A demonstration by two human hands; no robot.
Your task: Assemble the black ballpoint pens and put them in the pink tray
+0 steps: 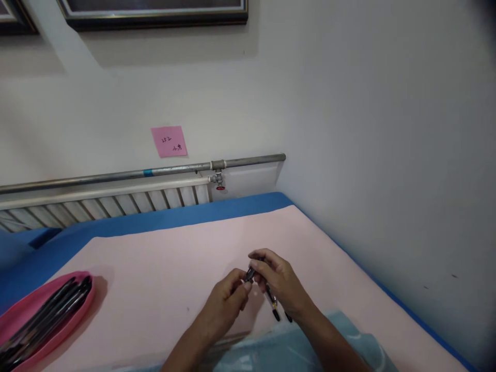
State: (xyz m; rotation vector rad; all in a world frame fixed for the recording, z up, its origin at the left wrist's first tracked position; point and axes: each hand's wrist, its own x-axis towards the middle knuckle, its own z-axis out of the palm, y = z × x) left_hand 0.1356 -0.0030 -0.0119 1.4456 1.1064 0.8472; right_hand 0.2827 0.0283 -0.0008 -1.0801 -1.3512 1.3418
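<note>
Over the pink sheet, my left hand (pixel 228 297) pinches the lower end of a short black pen part (pixel 250 273) between thumb and fingers. At the upper end of that same part, the fingers of my right hand (pixel 279 276) are closed. Two slim pens with clear barrels and black ends stick out below my right palm; the nearer pen (pixel 274 310) shows most, while the other is largely covered by the hand. Whether the palm grips both pens is partly hidden. In a pink oval basket (pixel 91 299) at the far left lie several black pens (pixel 58 305).
The pink sheet (pixel 155 279) covers a blue table surface (pixel 232 206) against the right wall. Crinkled clear-blue plastic (pixel 271 354) lies at the near edge, under my forearms. Behind the table are a radiator (pixel 116 204), a pipe with a red-handled valve (pixel 220 187) and a pink note (pixel 169 141).
</note>
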